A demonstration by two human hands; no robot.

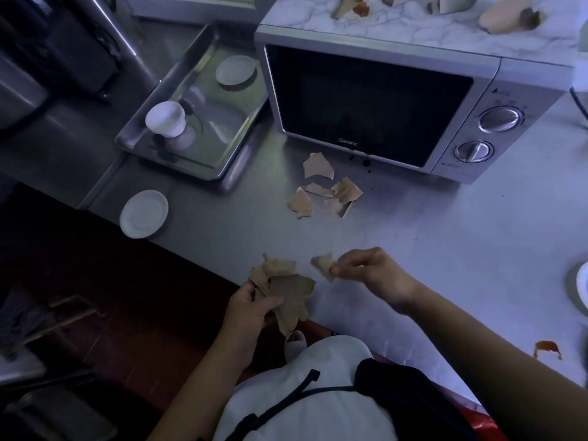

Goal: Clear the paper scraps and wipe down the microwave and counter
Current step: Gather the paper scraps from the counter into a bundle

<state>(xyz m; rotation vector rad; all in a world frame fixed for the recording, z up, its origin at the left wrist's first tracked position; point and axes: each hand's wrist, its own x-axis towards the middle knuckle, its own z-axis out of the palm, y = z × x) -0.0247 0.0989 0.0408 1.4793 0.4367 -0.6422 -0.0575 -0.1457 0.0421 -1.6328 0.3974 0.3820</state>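
At the left of the frame, a round white saucer [143, 214] sits at the edge of the grey steel worktop [445, 249], below a shallow stainless-steel tray [219, 128]; neither is part of the job. Just left of centre at the bottom, the left hand [251, 310] grips a gathered bunch of torn brown paper scraps [286, 291], fingers curled round it. Just right of that, the right hand [372, 272] pinches one small brown scrap [323, 264] between fingers and thumb, close to the bunch. Above them, in mid-frame, a loose cluster of brown scraps [324, 189] lies on the worktop in front of the silver microwave [366, 106]. Further right, along the top edge, larger brown pieces [506, 19] and a reddish smear [361, 9] lie on the microwave's marbled top, and an orange-red spill [547, 347] marks the worktop at lower right. By my reckoning, gathering is partly done: two groups of scraps remain, no cloth is in view, and wiping has not begun.
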